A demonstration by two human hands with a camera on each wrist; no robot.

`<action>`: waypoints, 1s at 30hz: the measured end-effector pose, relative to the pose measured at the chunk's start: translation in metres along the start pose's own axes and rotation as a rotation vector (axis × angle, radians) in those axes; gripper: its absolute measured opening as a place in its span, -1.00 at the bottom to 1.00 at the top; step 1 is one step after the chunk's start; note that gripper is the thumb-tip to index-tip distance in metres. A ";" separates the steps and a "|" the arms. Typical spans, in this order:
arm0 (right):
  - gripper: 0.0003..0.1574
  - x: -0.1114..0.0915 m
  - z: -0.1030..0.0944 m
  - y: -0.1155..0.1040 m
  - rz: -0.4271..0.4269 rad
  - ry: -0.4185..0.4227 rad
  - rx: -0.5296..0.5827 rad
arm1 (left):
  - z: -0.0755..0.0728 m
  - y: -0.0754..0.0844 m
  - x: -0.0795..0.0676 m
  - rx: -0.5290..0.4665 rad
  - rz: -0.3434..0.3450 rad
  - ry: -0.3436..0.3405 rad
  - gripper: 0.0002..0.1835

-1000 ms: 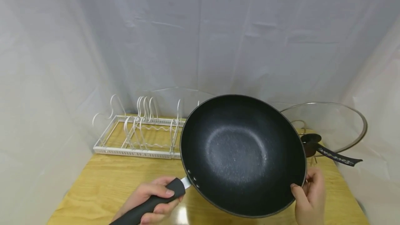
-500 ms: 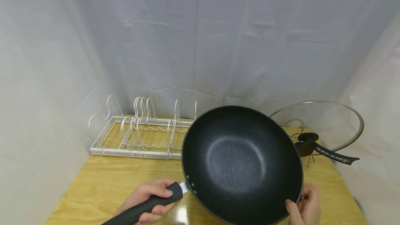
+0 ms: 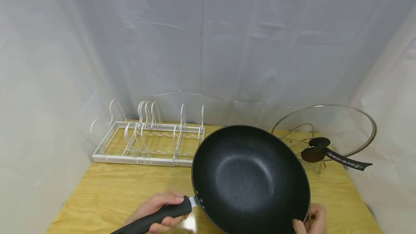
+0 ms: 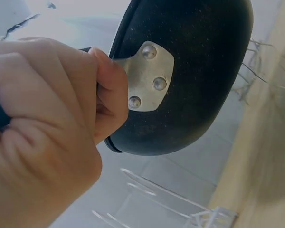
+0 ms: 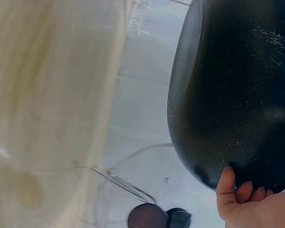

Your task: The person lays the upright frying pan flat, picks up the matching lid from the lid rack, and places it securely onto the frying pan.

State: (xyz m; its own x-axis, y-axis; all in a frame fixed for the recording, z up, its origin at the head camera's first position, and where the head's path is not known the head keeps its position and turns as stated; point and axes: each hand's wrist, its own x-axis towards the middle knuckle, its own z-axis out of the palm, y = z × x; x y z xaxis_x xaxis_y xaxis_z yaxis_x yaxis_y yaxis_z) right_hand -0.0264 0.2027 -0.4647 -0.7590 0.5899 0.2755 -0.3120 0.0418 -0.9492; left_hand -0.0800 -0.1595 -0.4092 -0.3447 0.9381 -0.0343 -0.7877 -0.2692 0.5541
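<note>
A black wok (image 3: 250, 180) is held up over the table, its scuffed inside facing the head camera. My left hand (image 3: 159, 210) grips its black handle (image 3: 146, 223) close to the metal neck, thumb lying along the top. The riveted bracket (image 4: 154, 78) joining handle and wok shows in the left wrist view. On the opposite side my right hand (image 3: 314, 221) pinches the rim, thumb on the inner face and the other fingers behind. The right wrist view shows the wok's dark underside (image 5: 237, 104) with the right hand (image 5: 249, 202) at its edge.
A white wire rack (image 3: 134, 159) with upright loops stands at the back left of the wooden table (image 3: 130, 180). At the back right, a glass lid (image 3: 373, 133) with a black handle (image 3: 347, 160) leans upright in a wire stand (image 3: 307, 125). Pale sheeting (image 3: 227, 46) surrounds the table.
Both hands have lowered the wok toward the table's front edge. Its right side has come in slightly to the left, uncovering more of the lid, stand and rack.
</note>
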 end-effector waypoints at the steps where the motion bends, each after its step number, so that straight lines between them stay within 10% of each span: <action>1: -0.47 -0.001 -0.001 0.003 -0.002 0.003 -0.006 | -0.001 -0.001 0.000 -0.010 -0.021 0.013 -0.62; 19: -0.50 -0.012 -0.002 0.020 0.193 0.038 -0.309 | -0.022 -0.023 0.001 -0.248 -0.111 -0.007 -0.55; 30: -0.57 -0.015 0.002 0.026 0.250 -0.006 -0.404 | -0.040 -0.022 0.000 -0.178 -0.126 0.023 -0.51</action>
State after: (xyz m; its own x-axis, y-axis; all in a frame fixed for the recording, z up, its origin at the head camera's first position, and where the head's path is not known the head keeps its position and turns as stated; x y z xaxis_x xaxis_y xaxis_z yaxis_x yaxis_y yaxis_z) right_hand -0.0242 0.1935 -0.4932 -0.7861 0.6173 0.0307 0.1270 0.2099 -0.9694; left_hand -0.0831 -0.1619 -0.4549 -0.2477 0.9621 -0.1136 -0.9025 -0.1865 0.3883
